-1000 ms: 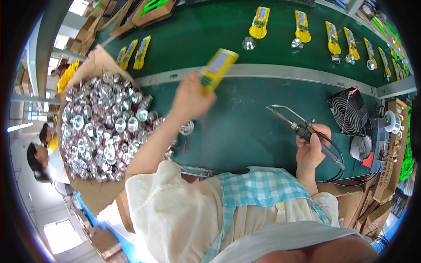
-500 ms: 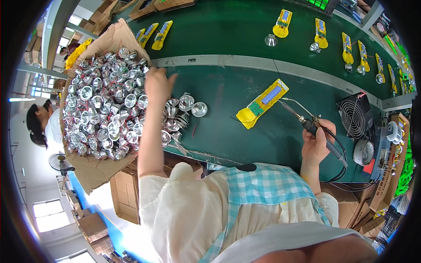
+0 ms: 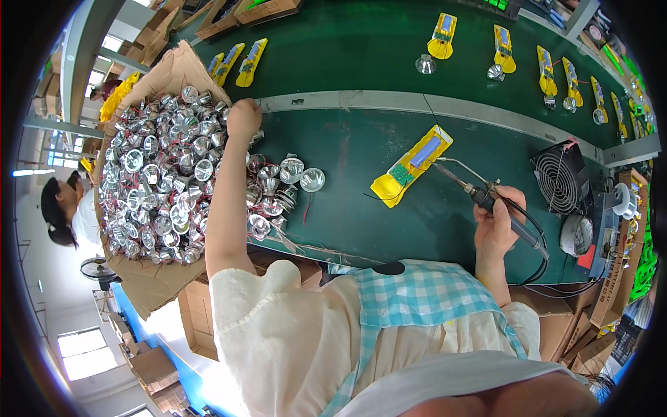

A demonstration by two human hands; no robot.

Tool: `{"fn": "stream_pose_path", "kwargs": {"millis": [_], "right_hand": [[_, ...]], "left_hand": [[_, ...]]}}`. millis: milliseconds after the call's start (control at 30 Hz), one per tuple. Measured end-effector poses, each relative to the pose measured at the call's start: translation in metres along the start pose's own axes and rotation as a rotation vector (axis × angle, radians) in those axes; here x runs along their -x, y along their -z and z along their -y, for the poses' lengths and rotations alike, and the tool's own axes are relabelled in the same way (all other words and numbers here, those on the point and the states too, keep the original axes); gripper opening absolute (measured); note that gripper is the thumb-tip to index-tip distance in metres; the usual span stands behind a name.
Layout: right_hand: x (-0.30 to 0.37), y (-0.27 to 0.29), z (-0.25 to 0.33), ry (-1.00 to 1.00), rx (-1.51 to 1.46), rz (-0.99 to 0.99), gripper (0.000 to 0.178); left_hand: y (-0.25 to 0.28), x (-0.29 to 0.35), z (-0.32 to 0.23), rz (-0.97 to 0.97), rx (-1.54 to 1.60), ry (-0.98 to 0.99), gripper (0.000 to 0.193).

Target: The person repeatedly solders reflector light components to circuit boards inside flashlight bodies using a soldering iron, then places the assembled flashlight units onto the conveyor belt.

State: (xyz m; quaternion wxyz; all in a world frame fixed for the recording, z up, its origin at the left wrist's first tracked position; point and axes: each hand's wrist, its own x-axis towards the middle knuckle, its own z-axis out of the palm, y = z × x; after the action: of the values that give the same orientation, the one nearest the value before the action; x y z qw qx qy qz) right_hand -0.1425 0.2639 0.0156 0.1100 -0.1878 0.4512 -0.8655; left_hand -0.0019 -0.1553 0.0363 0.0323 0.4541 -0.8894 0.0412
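My left hand (image 3: 244, 119) is closed at the far right corner of a heap of silver reflector cups with red wires (image 3: 163, 167). A bit of shiny metal shows just under its fingers, but what they grip is hidden. My right hand (image 3: 495, 226) is wrapped round a soldering iron (image 3: 526, 235) with a thin curved metal tube fixed alongside. The iron's tip points left, close to a yellow plastic housing (image 3: 383, 189) lying slanted on the green bench. A blue cell (image 3: 426, 151) and a small green circuit board (image 3: 401, 174) sit in this housing.
Loose reflector cups (image 3: 312, 180) lie right of the cardboard (image 3: 156, 288) under the heap. Beyond a metal rail (image 3: 389, 101), several yellow housings (image 3: 442, 38) rest on a green surface. A black fan (image 3: 558, 179) stands at the right. Another person (image 3: 76, 208) is at far left.
My left hand has gone from spread fingers to closed, staying near the heap's far right corner. My right hand still holds the soldering iron beside the yellow housing. The whole view has shifted slightly.
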Motion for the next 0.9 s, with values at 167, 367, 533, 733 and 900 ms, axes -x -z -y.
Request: {"fn": "stream_pose_path", "kwargs": {"millis": [167, 367, 533, 733, 900], "right_hand": [[0.005, 0.0, -0.001, -0.043, 0.021, 0.004, 0.017], [0.005, 0.0, 0.003, -0.099, 0.1, 0.1, 0.017], [0.002, -0.005, 0.004, -0.14, 0.263, 0.16, 0.018], [0.01, -0.008, -0.011, -0.195, 0.378, 0.117, 0.018], [0.012, -0.007, -0.02, -0.272, 0.364, 0.061, 0.017]], "left_hand": [[0.004, 0.033, -0.025, 0.038, 0.939, -0.205, 0.009], [0.007, 0.097, -0.082, 0.315, 1.258, -0.099, 0.007], [0.008, 0.137, -0.127, 0.027, 0.957, -0.368, 0.006], [0.001, 0.164, -0.157, -0.035, 0.884, -0.497, 0.006], [-0.01, 0.169, -0.159, -0.118, 0.898, -0.582, 0.007]]}}
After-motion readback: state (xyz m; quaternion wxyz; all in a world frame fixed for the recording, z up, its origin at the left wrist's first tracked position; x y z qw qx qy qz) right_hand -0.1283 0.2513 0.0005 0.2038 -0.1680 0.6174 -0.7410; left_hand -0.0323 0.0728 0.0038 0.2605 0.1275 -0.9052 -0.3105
